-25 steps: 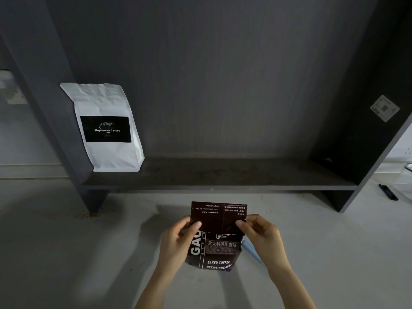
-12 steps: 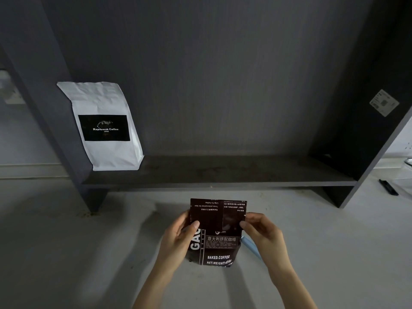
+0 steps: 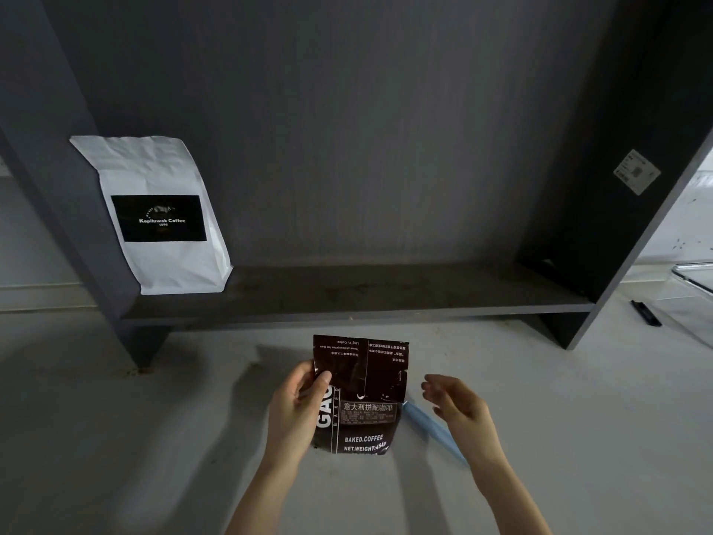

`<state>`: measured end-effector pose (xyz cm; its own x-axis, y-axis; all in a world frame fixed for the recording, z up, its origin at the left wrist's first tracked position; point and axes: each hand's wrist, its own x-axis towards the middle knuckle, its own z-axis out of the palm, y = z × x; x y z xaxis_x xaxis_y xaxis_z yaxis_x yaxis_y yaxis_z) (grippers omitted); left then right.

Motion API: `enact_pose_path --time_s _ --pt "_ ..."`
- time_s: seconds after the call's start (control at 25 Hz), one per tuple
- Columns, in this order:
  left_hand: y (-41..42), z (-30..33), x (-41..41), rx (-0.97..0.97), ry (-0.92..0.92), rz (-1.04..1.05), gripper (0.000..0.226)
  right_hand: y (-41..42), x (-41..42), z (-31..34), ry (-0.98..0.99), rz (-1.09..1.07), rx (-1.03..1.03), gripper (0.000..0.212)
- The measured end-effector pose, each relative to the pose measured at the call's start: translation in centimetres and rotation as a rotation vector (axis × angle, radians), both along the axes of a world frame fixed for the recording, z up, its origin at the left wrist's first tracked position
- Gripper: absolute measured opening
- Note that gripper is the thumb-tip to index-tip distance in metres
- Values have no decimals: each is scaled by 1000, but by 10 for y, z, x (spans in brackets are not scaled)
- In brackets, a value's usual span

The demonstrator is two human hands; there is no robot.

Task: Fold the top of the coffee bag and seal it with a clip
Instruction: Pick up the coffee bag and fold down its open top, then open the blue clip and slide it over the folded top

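A dark brown coffee bag (image 3: 362, 418) with white print stands on the pale surface, its top flap folded down toward me over the front. My left hand (image 3: 299, 409) grips the bag's left edge, thumb pressed on the folded flap. My right hand (image 3: 459, 409) hovers just right of the bag, fingers apart, touching nothing. A light blue clip (image 3: 432, 428) lies flat on the surface beside the bag, partly hidden under my right hand.
A white coffee bag (image 3: 162, 222) with a black label stands at the left end of a dark shelf (image 3: 386, 299) behind. A black stick (image 3: 646, 313) and a clear container edge (image 3: 692, 279) lie at far right.
My right hand has let go of the folded flap and moved off to the right, opening. The left hand still pins the fold.
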<state>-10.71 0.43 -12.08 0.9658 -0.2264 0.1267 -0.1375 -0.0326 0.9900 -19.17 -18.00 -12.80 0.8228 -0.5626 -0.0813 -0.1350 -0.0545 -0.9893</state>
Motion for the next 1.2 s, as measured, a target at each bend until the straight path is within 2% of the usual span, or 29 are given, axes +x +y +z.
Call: enact_pose_path --time_s 0.12,0.28,0.4,0.6,0.84,1.2 --pt "-3 1 -3 -13 20 35 24 1 -5 -20 170 -34 -228 19" --pt "-1 3 -2 -28 48 57 15 -1 -11 -45 432 -46 -533 30" --pt "2 3 -2 -15 57 26 16 2 -12 -50 554 -34 -605 31" --pt "4 4 -3 -13 60 -3 15 5 -11 -55 496 -58 -567 27" --pt "4 6 -4 -31 48 -17 16 7 -9 -43 341 -84 -503 24" --pt "-1 30 4 -104 14 -40 35 -4 10 48 -38 -93 -594 25"
